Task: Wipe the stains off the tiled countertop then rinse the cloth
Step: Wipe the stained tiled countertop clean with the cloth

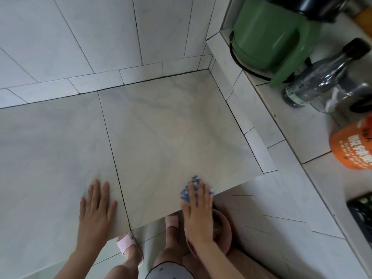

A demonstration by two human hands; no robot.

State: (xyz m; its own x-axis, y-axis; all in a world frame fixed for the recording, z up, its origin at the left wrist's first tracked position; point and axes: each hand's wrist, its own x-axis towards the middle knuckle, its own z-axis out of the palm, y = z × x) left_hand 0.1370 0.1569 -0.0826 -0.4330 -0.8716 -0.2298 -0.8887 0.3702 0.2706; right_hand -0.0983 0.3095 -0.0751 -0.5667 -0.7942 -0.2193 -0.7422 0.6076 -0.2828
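Wiping looks to be in its closing stretch: the tiled countertop (171,127) shows no distinct stains, only faint veining, though glare may hide thin marks. Rinsing is still to come.

The right hand (198,216) presses flat on the blue cloth (187,193) at the countertop's near edge, fingers straight and close together, pinning it rather than gripping. The cloth is bunched, its long axis seemingly running along that edge.

The left hand (96,210) rests palm-down on the countertop further left, fingers spread, holding nothing. A pink basin (222,228) sits below the edge.
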